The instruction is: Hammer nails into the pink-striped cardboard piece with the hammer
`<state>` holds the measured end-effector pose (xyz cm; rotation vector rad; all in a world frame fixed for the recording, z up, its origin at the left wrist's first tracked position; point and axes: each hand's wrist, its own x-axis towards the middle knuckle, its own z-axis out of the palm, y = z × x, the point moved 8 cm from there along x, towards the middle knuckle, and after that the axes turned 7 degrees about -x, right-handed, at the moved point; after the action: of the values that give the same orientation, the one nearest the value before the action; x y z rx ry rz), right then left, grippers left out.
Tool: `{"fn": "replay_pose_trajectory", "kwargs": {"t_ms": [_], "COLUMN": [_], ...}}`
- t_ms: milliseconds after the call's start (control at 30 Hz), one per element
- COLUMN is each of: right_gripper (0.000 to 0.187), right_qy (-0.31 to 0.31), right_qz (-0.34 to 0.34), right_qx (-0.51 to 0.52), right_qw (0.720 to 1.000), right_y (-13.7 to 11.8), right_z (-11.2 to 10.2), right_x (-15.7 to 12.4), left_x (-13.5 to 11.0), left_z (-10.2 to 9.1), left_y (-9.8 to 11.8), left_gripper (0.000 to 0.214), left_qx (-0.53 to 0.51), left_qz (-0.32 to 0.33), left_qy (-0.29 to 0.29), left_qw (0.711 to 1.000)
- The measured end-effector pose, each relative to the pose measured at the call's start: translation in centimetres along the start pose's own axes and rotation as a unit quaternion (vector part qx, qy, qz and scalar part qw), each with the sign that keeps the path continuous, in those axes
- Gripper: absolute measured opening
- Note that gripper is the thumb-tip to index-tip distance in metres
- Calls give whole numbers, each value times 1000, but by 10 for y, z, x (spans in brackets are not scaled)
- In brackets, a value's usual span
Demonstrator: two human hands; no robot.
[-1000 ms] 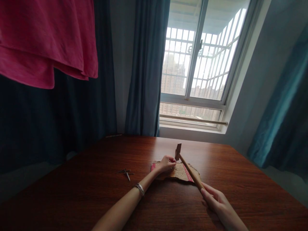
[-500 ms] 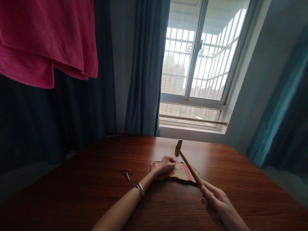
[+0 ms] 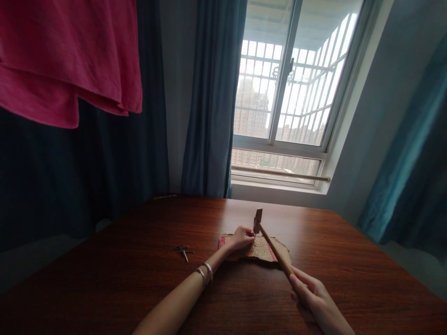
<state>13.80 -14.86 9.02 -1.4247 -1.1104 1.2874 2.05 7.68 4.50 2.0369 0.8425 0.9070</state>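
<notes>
My right hand [image 3: 310, 291] is wrapped round the wooden handle of a hammer [image 3: 275, 250]. The hammer's head is right above the fingertips of my left hand [image 3: 242, 238], which pinch a nail upright; the hammer head and fingers mostly hide the nail. Under my left hand lies a torn piece of cardboard [image 3: 263, 250], pocked with many small holes and marked with pink bands. Several loose nails [image 3: 183, 251] lie in a small heap on the table, left of the cardboard.
The brown wooden table [image 3: 146, 279] stretches to the wall below a barred window [image 3: 279, 93]. Dark blue curtains [image 3: 213, 102] hang behind it. A pink cloth [image 3: 70, 60] hangs at the upper left, and a rod [image 3: 279, 173] runs across the window's lower part.
The hammer head has come down a little, onto or close over the nail's top. My right hand has shifted slightly left and down. My left hand stays in place.
</notes>
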Motion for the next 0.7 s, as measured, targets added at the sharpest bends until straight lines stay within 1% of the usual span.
{"fn": "replay_pose_trajectory", "kwargs": {"t_ms": [100,200,367,467,567,700], "right_gripper": [72,69,71,70,71,70], "right_qy": [4,-12,-11,-15,-2,-10], "right_qz": [-7,-6,-3,-5,-7,4], "right_qx": [10,16,-3,2,3,9], "right_qw": [1000,1000,1000,1000,1000,1000], "right_y": [-3,-4,-2,-2,1,7], "right_z": [-2,-1,-2,-1,-3,-2], "right_x": [-1,-1,1,1,1,2], "left_x": [0,0,0,1,1,1], "left_z": [0,0,0,1,2,1], "left_y": [2,4,2,-2,-2,-1], "left_gripper": [17,18,18,19,19,17], "left_qx": [5,14,26,19,18,16], "left_qz": [3,4,0,-4,0,0], "left_qy": [-5,-12,-10,-13,-11,-3], "left_qw": [1000,1000,1000,1000,1000,1000]}}
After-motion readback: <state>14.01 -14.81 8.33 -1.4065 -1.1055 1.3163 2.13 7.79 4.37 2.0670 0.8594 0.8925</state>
